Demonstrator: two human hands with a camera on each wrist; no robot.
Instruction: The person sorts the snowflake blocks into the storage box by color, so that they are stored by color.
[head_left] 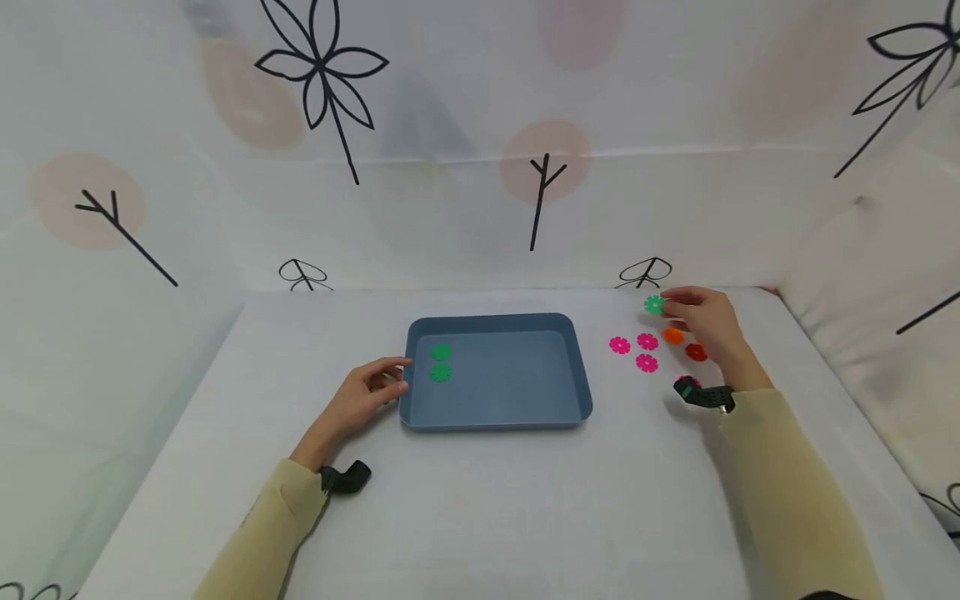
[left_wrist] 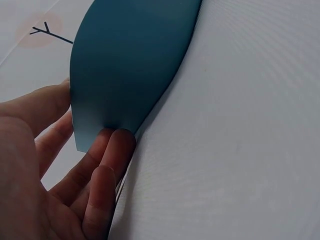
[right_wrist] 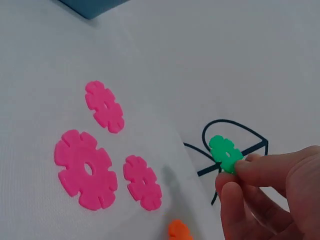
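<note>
The right hand [head_left: 705, 321] pinches a green flower disc [head_left: 653, 305] by its edge between thumb and fingertip; the remaining fingers are bent below it. The disc projects from the tip of the grip, with most of its face and its central hole exposed. It is held above the worktop [head_left: 487, 508], near the far edge, toward the far right corner.

The left hand [head_left: 363, 390] is loosely spread, with fingertips against the outer left wall of a blue-gray tray [head_left: 517, 375]. The tray rests near the middle of the worktop. Inside, near its left edge, lie an upper green disc [head_left: 441, 352] and a lower green disc [head_left: 441, 372], one just beyond the other.

Three pink discs [head_left: 647, 363] lie flat between the right edge of the tray and the right hand. An orange disc [head_left: 672, 335] lies just below the right fingers, partly covered by them in the head view. A red disc [head_left: 696, 352] lies beside the right hand. The right wrist camera [head_left: 705, 393] partly hides a further reddish piece [head_left: 690, 381]. The raised right wall of the tray stands between the held disc and the tray floor.
</note>
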